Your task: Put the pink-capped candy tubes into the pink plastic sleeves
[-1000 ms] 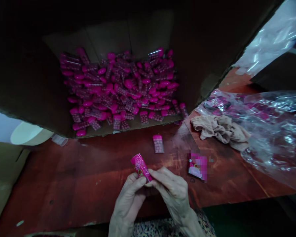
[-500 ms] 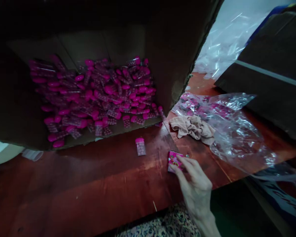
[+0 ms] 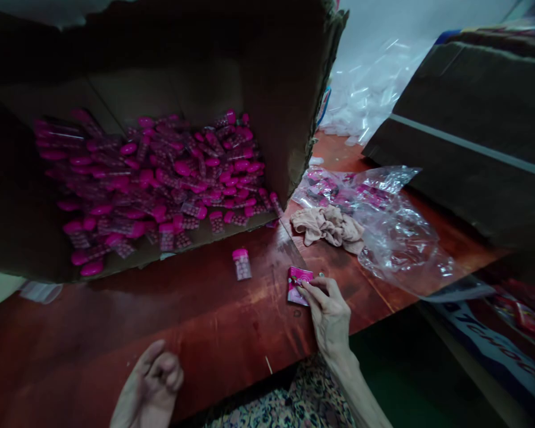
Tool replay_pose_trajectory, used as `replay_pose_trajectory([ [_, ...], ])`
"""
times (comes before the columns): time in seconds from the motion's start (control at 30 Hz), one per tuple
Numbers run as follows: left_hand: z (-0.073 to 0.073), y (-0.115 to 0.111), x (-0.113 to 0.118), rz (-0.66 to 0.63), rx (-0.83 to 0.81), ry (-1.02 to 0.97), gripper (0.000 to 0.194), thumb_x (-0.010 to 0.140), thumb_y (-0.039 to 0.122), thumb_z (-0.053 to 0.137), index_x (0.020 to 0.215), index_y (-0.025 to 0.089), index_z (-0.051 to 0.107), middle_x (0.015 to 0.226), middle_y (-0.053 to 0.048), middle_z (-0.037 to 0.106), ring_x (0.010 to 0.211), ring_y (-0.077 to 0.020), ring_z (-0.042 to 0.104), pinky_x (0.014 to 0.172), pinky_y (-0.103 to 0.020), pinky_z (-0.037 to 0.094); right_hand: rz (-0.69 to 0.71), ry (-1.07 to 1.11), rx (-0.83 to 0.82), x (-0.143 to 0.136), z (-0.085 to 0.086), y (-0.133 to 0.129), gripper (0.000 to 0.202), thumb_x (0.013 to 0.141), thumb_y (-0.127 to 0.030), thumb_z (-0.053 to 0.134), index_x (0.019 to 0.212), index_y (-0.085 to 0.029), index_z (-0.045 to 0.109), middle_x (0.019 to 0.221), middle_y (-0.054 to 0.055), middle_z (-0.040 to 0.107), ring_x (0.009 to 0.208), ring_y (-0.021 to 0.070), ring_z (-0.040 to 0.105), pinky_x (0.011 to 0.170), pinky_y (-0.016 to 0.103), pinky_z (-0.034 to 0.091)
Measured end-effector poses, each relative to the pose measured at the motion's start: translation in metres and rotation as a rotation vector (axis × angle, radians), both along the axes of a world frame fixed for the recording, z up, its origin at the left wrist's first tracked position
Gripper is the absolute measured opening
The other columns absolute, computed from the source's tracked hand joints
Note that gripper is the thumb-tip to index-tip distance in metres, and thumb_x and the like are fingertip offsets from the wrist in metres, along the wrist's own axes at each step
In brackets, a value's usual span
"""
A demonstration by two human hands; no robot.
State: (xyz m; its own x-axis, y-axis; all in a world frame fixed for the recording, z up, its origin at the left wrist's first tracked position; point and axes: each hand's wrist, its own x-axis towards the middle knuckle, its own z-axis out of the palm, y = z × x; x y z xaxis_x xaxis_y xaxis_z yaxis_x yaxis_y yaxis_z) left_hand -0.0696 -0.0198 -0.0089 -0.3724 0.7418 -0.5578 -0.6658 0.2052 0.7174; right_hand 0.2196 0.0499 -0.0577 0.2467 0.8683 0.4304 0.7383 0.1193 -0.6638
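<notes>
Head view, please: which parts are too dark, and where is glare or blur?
Head view: the box is darkest, its upper inside nearly black; bright glints streak the clear bag; a paler sheen lies on the red table by the box's near right corner; the packet is soft, its small print unreadable.

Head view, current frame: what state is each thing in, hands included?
Cardboard box: open, opening toward the person.
Bottles in the box: jumbled, pink caps on.
Single bottle: capped, filled.
Pink labels: stacked, under right fingertips.
Cloth: crumpled.
Plastic bag: rumpled.
Left hand: fingers curled, nothing visible in it.
Right hand: touching labels, grip unclear.
</notes>
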Motion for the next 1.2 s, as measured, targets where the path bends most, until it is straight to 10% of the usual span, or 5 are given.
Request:
replay_pose_trajectory([
  [0.4, 0.012, 0.047, 0.105, -0.622, 0.123, 0.149, 0.033, 0.071, 0.041, 0.063, 0.088, 0.014, 0.071, 0.089, -0.012, 0.07, 0.085, -0.0208, 0.061, 0.077, -0.03, 0.045, 0.243, -0.104, 0.194, -0.022, 0.04, -0.021, 0.027, 0.081, -0.009, 0.056, 0.101, -0.023, 0.067, 0.093, 0.008, 0.058, 0.082, 0.0171, 0.057, 0.068, 0.029, 0.051],
  [0.5, 0.011, 0.057, 0.113, -0.567, 0.084, 0.164, 0.022, 0.064, 0.031, 0.072, 0.079, 0.015, 0.071, 0.079, -0.006, 0.071, 0.074, -0.0148, 0.06, 0.072, -0.025, 0.045, 0.43, -0.079, 0.195, -0.042, 0.048, -0.028, 0.03, 0.081, -0.007, 0.054, 0.105, -0.022, 0.065, 0.092, 0.008, 0.061, 0.081, 0.0166, 0.058, 0.067, 0.027, 0.052],
  [0.67, 0.012, 0.064, 0.115, -0.335, 0.009, 0.036, 0.018, 0.053, 0.023, 0.078, 0.066, 0.014, 0.07, 0.061, -0.001, 0.067, 0.058, -0.0093, 0.056, 0.059, -0.019, 0.045, 0.212, 0.38, -0.134, -0.063, 0.048, -0.033, 0.036, 0.075, -0.021, 0.065, 0.111, -0.02, 0.06, 0.095, 0.006, 0.063, 0.08, 0.0173, 0.062, 0.069, 0.026, 0.053],
  [0.8, 0.009, 0.064, 0.114, -0.23, -0.01, 0.019, 0.02, 0.047, 0.02, 0.08, 0.062, 0.013, 0.069, 0.057, 0.0, 0.064, 0.052, -0.0078, 0.053, 0.052, -0.018, 0.044, 0.284, 0.618, -0.435, -0.072, 0.049, -0.03, 0.015, 0.078, -0.028, 0.06, 0.071, -0.015, 0.064, 0.062, -0.001, 0.061, 0.057, 0.0126, 0.057, 0.055, 0.02, 0.047],
  [1.2, 0.006, 0.061, 0.106, -0.269, 0.048, -0.036, 0.015, 0.058, 0.021, 0.076, 0.064, 0.012, 0.065, 0.058, 0.001, 0.061, 0.052, -0.0068, 0.051, 0.055, -0.018, 0.043, 0.345, 0.05, -0.089, -0.076, 0.042, -0.023, 0.032, 0.092, -0.021, 0.036, 0.074, -0.015, 0.062, 0.06, 0.004, 0.058, 0.055, 0.0146, 0.053, 0.052, 0.025, 0.044],
])
